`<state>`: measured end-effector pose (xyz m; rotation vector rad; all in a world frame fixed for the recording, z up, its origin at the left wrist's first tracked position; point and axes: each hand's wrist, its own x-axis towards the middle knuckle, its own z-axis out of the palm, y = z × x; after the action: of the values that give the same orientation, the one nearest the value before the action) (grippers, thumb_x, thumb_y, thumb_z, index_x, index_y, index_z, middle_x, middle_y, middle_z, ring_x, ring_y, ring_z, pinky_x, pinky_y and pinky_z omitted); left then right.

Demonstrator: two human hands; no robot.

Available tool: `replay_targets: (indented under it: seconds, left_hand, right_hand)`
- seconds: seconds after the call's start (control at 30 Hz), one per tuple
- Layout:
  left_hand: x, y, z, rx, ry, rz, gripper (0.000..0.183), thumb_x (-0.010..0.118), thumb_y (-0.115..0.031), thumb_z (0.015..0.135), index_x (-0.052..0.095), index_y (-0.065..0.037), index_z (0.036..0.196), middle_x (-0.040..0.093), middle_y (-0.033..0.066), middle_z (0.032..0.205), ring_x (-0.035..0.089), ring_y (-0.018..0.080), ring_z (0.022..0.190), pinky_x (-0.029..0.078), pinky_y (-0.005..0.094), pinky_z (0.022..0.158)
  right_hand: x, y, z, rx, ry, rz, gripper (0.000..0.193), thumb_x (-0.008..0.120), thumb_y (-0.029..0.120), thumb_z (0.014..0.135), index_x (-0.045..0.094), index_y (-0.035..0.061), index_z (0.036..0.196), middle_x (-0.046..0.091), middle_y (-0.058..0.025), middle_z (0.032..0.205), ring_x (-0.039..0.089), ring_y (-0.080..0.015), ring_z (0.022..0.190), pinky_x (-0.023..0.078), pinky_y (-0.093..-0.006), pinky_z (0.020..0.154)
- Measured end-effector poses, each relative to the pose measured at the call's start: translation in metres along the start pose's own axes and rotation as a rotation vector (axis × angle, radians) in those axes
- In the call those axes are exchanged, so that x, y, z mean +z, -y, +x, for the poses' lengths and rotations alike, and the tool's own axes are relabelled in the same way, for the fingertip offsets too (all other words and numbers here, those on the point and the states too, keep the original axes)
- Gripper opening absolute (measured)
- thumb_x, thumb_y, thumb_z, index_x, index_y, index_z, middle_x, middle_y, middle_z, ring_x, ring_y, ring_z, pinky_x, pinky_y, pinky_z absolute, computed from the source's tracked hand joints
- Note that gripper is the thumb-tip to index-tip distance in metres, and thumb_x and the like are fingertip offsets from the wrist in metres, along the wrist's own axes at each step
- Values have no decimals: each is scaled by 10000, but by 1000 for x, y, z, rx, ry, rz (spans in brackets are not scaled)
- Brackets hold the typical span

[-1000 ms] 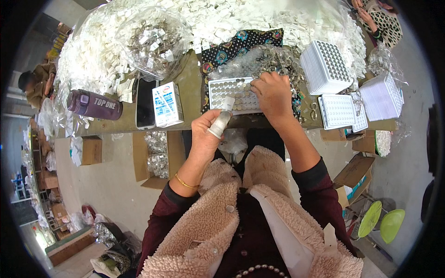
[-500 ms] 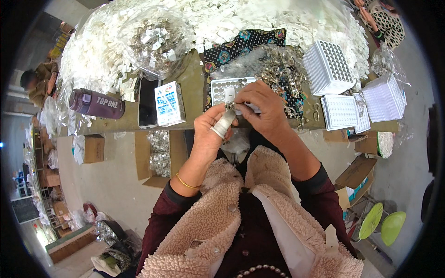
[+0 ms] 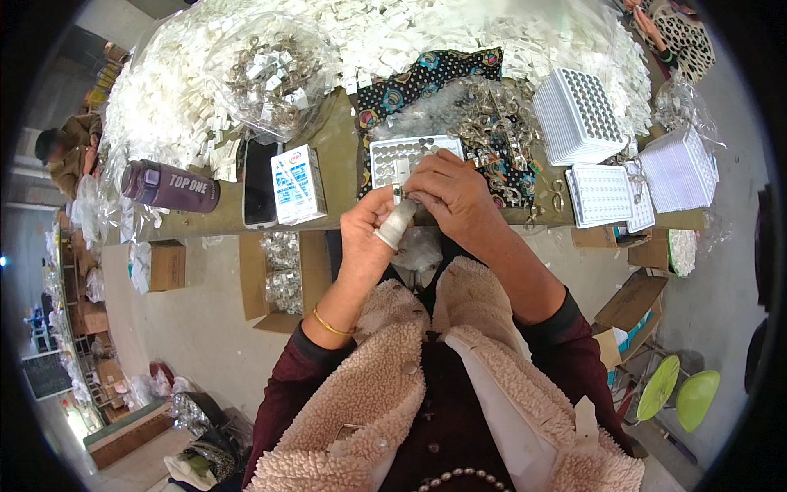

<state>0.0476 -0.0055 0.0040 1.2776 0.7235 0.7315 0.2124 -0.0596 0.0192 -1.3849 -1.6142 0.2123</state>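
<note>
My left hand (image 3: pixel 366 230) is closed in a pinch at the table's front edge, holding a small white rectangular piece (image 3: pixel 401 170) with a dark greenish spot near its lower end. A whitish wrap (image 3: pixel 395 225) covers one digit of this hand. Close against it on the right, my right hand (image 3: pixel 455 195) has its fingers bent and gathered at the same piece; its fingertips are partly hidden. Just beyond both hands lies a white tray (image 3: pixel 379 151) with round silver discs (image 3: pixel 405 150) that look like button cells. Its right part is behind my right hand.
Loose metallic pieces (image 3: pixel 504 123) lie on a dotted cloth (image 3: pixel 402 94). A tray stack (image 3: pixel 574 119) stands right; a phone (image 3: pixel 261 180), a white-blue box (image 3: pixel 297 184) and a purple bottle (image 3: pixel 170 186) lie left. White pieces (image 3: pixel 172 90) heap behind. A cardboard box (image 3: pixel 316 262) stands below.
My right hand has shifted slightly, its fingers now lower and nearer my left hand. The white piece between them shows more upright. Discs in the tray are more visible.
</note>
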Motion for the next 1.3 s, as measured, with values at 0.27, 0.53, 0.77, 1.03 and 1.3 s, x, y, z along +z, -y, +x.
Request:
replay_targets:
  seconds: [0.27, 0.53, 0.77, 1.03, 1.3]
  left_hand:
    - [-5, -7, 2, 35, 0, 3, 166, 733, -126, 889, 717, 4, 992, 619, -36, 694, 509, 18, 568, 359, 174, 486]
    - [-9, -16, 1, -175, 275, -187, 310, 729, -221, 903, 691, 11, 1105, 664, 30, 784, 547, 69, 600, 444, 243, 556]
    - [-15, -4, 3, -229, 319, -446, 427, 758, -286, 876, 671, 10, 1171, 704, 76, 945, 621, 128, 723, 543, 318, 797]
    - [-10, -10, -1, -211, 295, -513, 368, 735, -257, 895, 686, 22, 1128, 703, 98, 1079, 648, 167, 997, 500, 304, 927]
    - [2, -8, -3, -362, 92, -911, 311, 660, -231, 956, 604, -12, 1170, 644, 37, 1097, 605, 134, 967, 499, 316, 887]
  right_hand:
    - [-4, 4, -12, 286, -168, 392, 120, 684, 34, 889, 687, 3, 1005, 672, -51, 941, 614, -149, 862, 487, -287, 774]
    - [-11, 2, -12, 436, -87, 726, 146, 716, 66, 889, 699, -20, 1006, 680, -25, 940, 606, -84, 844, 485, -233, 748]
    - [-5, 3, -13, 399, -122, 873, 75, 703, 29, 890, 702, -28, 938, 683, -34, 904, 618, -67, 783, 489, -216, 667]
    - [5, 5, -13, 22, -233, 490, 85, 701, 11, 872, 721, -10, 952, 723, -115, 939, 657, -202, 853, 508, -318, 762]
    - [5, 6, -4, -123, -180, 257, 319, 781, 66, 738, 710, 39, 1047, 694, -93, 1075, 620, -255, 907, 490, -355, 796]
